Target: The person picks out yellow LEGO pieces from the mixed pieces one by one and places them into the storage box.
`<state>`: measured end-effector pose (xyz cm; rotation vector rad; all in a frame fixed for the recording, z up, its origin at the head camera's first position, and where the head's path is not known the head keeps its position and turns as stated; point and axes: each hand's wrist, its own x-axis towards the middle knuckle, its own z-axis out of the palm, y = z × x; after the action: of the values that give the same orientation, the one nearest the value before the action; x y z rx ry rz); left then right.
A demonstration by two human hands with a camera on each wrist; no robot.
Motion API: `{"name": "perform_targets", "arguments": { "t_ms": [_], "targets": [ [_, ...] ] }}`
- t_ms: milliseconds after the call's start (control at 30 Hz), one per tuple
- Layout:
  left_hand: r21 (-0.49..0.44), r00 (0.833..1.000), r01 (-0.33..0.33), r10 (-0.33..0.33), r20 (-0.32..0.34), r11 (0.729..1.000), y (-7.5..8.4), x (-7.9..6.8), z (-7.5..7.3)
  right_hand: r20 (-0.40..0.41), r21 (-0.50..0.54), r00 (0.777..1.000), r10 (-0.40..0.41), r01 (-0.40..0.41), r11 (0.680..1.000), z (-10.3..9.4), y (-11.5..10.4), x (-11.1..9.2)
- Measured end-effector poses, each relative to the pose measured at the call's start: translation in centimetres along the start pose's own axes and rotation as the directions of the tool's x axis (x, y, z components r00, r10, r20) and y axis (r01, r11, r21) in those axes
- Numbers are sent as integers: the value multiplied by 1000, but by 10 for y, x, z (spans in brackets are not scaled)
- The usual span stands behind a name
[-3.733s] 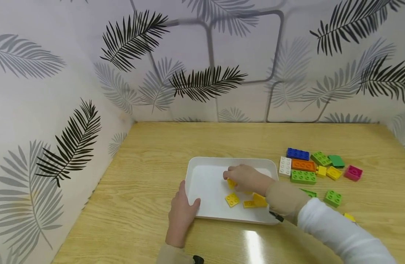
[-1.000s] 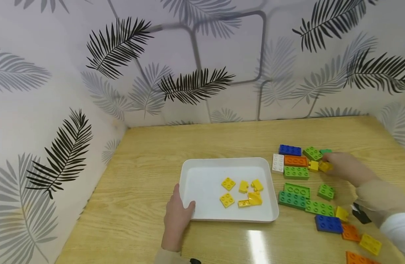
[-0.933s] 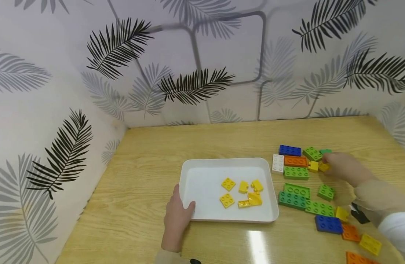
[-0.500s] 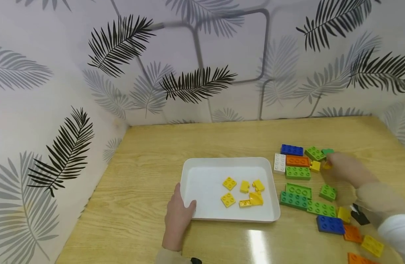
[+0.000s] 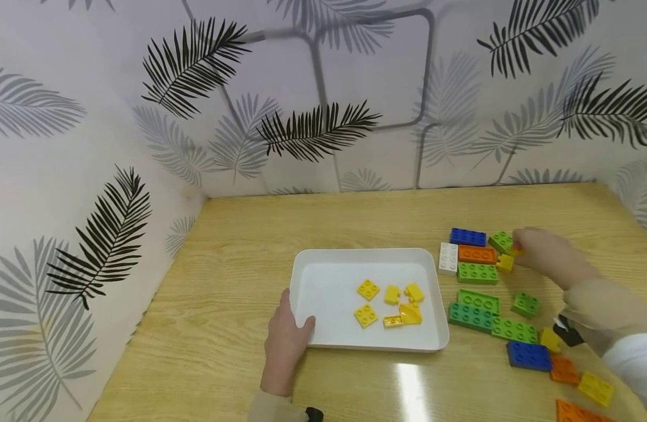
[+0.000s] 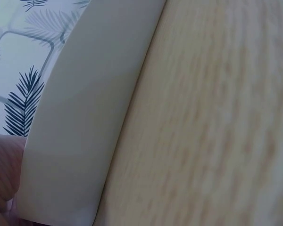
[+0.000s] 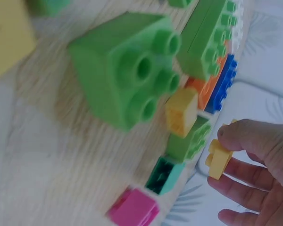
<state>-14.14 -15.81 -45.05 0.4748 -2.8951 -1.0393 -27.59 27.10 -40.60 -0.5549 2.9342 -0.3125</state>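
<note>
- Right hand (image 5: 552, 258) is pinching a yellow brick (image 7: 220, 163) over the bench (image 5: 249, 246), between two and three o'clock from the tray (image 5: 323, 305).
- Left hand (image 5: 288, 337) is gripping the tray's eight-o'clock corner.
- The brick, likely light, stiff, smooth plastic, is probably calling for a hold on its flat sides.

wood-grain table (image 5: 239, 246) | white tray (image 5: 329, 305) near middle | coloured bricks (image 5: 515, 330) spread right of tray

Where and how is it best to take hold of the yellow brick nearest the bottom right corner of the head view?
Probably pinch the yellow brick by its long sides, from above: it lies studs up, bare table shows along both, and the small orange brick sits by its left end.
</note>
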Motion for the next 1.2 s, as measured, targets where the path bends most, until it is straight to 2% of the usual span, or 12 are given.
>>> {"name": "perform_targets", "arguments": {
  "t_ms": [333, 667, 833, 1033, 1200],
  "targets": [
    [-10, 1000, 0, 0, -6, 1000, -3, 1, 2, -39, -62, 997, -71, 68, 996, -4, -45, 16],
    [-12, 1000, 11, -12, -18, 1000, -2, 1, 2, -25, -5, 993, -119, 119, 993, 2, -94, 39],
    [-24, 1000, 13, -14, -25, 1000, -3, 2, 1, 29, 49, 990, -138, 137, 989, 8, -121, 51],
    [-24, 998, -31, 29, -64, 999, -5, 0, 2, 53, 26, 977, -208, 207, 978, 21, -146, 62],
    [-39, 999, -18, 16, -46, 999, -5, 1, 2, 103, 29, 969, -226, 224, 974, 29, -163, 68]
  ]
}}
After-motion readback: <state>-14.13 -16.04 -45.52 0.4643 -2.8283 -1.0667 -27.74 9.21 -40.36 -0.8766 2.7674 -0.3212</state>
